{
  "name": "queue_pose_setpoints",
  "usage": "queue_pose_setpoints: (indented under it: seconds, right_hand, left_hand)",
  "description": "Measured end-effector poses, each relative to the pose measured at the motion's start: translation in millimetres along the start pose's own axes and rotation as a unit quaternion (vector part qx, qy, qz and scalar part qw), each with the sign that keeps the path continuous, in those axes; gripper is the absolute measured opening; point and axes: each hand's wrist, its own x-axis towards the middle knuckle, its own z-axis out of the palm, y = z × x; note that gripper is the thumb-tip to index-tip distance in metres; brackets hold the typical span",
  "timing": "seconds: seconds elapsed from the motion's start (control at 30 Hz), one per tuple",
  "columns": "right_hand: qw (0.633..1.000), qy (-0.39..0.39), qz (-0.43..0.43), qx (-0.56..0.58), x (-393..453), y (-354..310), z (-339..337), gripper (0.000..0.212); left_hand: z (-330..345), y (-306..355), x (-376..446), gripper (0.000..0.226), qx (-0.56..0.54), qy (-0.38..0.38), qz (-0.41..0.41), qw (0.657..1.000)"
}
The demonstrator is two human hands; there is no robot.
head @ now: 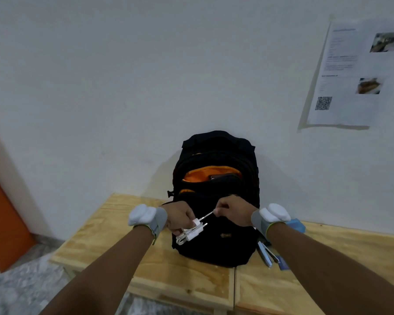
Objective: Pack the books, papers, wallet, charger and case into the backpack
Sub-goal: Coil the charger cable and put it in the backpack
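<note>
The left hand [180,215] is gripping the white charger [192,231] with its looped cable, fingers curled around it, while the right hand [232,210] is pinching the cable's free plug end between fingertips. Both are hovering just in front of the black backpack [216,251], standing upright on the plywood table [114,226] with its orange-lined pocket gaping. A small logo on the backpack's front is too blurred to read, as is the sheet [353,73] on the wall bearing a QR code

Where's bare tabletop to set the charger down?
Bare plywood lies left of the backpack, and along the near edge in front of it. Right of the backpack is crowded: blue-covered items lie against it, under the right hand's wrist.
</note>
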Motion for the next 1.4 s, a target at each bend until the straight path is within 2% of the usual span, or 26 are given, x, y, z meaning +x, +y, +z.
queue_pose_setpoints:
  seconds: [0.03, 0.17, 0.27, 0.37, 0.43, 0.53, 0.63, 0.77, 0.83, 0.9, 1.03, 1.1, 1.2, 1.27, 1.4]
  right_hand:
    - [1.000, 0.008, -0.005, -0.003, -0.6, -2.0, -1.2, 0.021]
    - [0.999, 0.028, -0.012, 0.026, -1.5, -9.3, -0.3, 0.023]
    - [0.996, 0.002, -0.001, 0.093, -3.4, -19.5, 3.7, 0.027]
    - [0.982, -0.010, 0.016, 0.186, -5.7, -31.4, 17.7, 0.031]
    - [0.977, -0.019, 0.007, 0.211, -7.7, -35.4, 28.3, 0.032]
    - [0.973, -0.046, 0.004, 0.225, -9.5, -36.6, 38.2, 0.033]
    - [0.969, -0.068, 0.016, 0.237, -10.9, -33.9, 45.7, 0.032]
    - [0.958, -0.101, 0.021, 0.267, -12.2, -32.0, 53.0, 0.034]
    - [0.959, -0.110, 0.024, 0.261, -11.7, -31.6, 54.2, 0.034]
    - [0.969, -0.106, 0.027, 0.220, -10.4, -28.9, 52.5, 0.034]
    - [0.990, -0.091, 0.016, 0.105, -7.4, -20.2, 41.5, 0.028]
    - [0.995, -0.077, 0.015, 0.061, -5.8, -16.4, 32.4, 0.024]
    - [0.998, -0.054, 0.010, 0.010, -3.3, -10.5, 16.1, 0.020]
    - [0.999, -0.031, 0.012, -0.008, -1.8, -7.9, 4.7, 0.018]
    - [0.999, 0.045, 0.026, 0.016, -0.9, -9.3, -4.2, 0.014]
  left_hand:
    - [0.9, -0.5, 2.0, 0.007, -0.002, 0.014, 0.000, 1.000]
    - [2.1, -1.2, 16.9, 0.007, -0.001, 0.104, 0.019, 0.994]
    - [2.2, 1.4, 24.6, 0.015, -0.045, 0.196, 0.015, 0.979]
    - [4.0, 4.7, 30.3, 0.033, -0.132, 0.316, 0.011, 0.939]
    - [2.9, 7.7, 32.2, 0.030, -0.269, 0.349, -0.003, 0.897]
    - [-3.8, 11.1, 29.4, 0.027, -0.498, 0.313, -0.017, 0.809]
    - [-12.6, 11.4, 22.5, 0.015, -0.612, 0.267, -0.011, 0.744]
    - [-17.2, 9.7, 11.9, 0.007, -0.674, 0.214, 0.003, 0.708]
    - [-17.0, 7.0, 8.1, 0.007, -0.688, 0.191, 0.006, 0.700]
    - [-16.6, 2.0, 4.2, 0.010, -0.678, 0.139, 0.003, 0.722]
    - [-11.2, -10.2, -2.9, 0.018, -0.563, 0.016, 0.010, 0.826]
    - [-7.9, -12.3, -3.9, 0.021, -0.474, -0.011, 0.014, 0.881]
    - [-5.7, -8.4, -7.6, 0.019, -0.292, -0.011, 0.021, 0.956]
    - [-4.7, -4.0, -8.1, 0.018, -0.184, 0.005, 0.021, 0.983]
    - [-3.3, 9.8, 0.0, 0.026, -0.133, 0.046, 0.037, 0.989]
